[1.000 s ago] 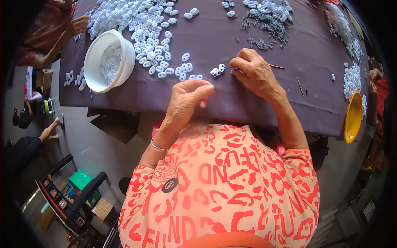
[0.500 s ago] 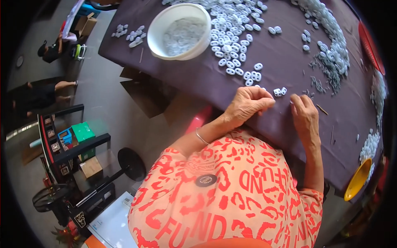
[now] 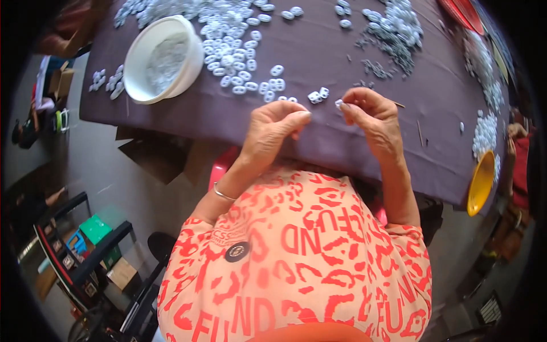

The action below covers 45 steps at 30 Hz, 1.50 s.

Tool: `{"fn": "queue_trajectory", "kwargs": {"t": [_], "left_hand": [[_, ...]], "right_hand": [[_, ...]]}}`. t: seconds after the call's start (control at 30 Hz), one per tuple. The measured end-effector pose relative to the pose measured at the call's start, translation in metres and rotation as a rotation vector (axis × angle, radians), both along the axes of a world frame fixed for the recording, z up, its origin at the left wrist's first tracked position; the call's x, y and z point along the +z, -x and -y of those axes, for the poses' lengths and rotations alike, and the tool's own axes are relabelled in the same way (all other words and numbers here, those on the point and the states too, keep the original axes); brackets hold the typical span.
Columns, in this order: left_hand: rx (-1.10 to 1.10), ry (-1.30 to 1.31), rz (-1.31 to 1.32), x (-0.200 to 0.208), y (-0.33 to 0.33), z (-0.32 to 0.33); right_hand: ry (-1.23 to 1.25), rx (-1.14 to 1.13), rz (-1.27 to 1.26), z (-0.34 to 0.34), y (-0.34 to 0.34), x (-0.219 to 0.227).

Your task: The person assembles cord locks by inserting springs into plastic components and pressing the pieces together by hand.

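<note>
My right hand point(image 3: 373, 121) pinches a small white plastic piece point(image 3: 339, 105) between thumb and fingertips, just over the dark cloth. My left hand point(image 3: 272, 126) is closed in a pinch facing it, thumb against fingers; whatever may be between those fingertips is too small to make out. Just beyond the gap between my hands lie a few white two-holed pieces point(image 3: 315, 97), close together. More white oval two-holed pieces point(image 3: 231, 60) spread in a heap beyond my left hand. Small grey pins point(image 3: 377, 69) lie scattered beyond my right hand, beside a pile of whitish pieces point(image 3: 401, 23).
A white tub point(image 3: 194, 60) of translucent small parts stands near the table's point(image 3: 228, 111) front edge. Thin sticks point(image 3: 420, 133) lie right of my right hand. A yellow basket point(image 3: 481, 182) and a red basket point(image 3: 464, 14) sit along the right side. Another person's hand point(image 3: 517, 132) shows far right.
The whole view has shifted, so the table's things appear farther left and higher. The white piece in my right fingertips now shows clearly. My hands stay facing each other, a short gap between them.
</note>
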<state>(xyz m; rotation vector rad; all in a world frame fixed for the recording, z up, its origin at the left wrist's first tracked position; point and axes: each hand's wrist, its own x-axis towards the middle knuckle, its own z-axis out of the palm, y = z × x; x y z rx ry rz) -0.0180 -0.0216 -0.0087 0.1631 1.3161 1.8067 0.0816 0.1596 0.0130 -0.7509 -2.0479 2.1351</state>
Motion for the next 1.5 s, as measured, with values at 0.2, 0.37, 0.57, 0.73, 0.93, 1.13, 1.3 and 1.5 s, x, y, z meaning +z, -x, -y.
{"fn": "queue_trajectory", "kwargs": {"t": [0.2,0.37,0.57,0.73,0.93,1.13,1.3,1.5], "left_hand": [[-0.069,0.016,-0.044,0.014,-0.003,-0.009],[-0.107,0.040,-0.047,0.020,-0.010,-0.014],[-0.149,0.055,-0.017,0.019,-0.015,-0.016],[-0.139,0.070,0.032,0.018,-0.015,-0.014],[-0.115,0.080,0.056,0.016,-0.017,-0.012],[-0.117,0.093,0.048,0.015,-0.018,-0.011],[-0.117,0.099,0.053,0.016,-0.019,-0.010],[-0.124,0.135,-0.104,0.016,-0.022,-0.009]], "right_hand": [[0.453,-0.181,-0.075,0.013,-0.013,0.003],[0.597,-0.203,-0.049,0.018,-0.022,0.001],[0.669,-0.217,-0.049,0.029,-0.025,0.000],[0.594,-0.198,0.003,0.034,-0.022,0.002],[0.607,-0.213,-0.007,0.034,-0.028,-0.007],[0.662,-0.210,0.011,0.035,-0.029,-0.003],[0.609,-0.228,-0.026,0.039,-0.032,-0.003],[0.489,-0.228,-0.092,0.036,-0.033,0.000]]}}
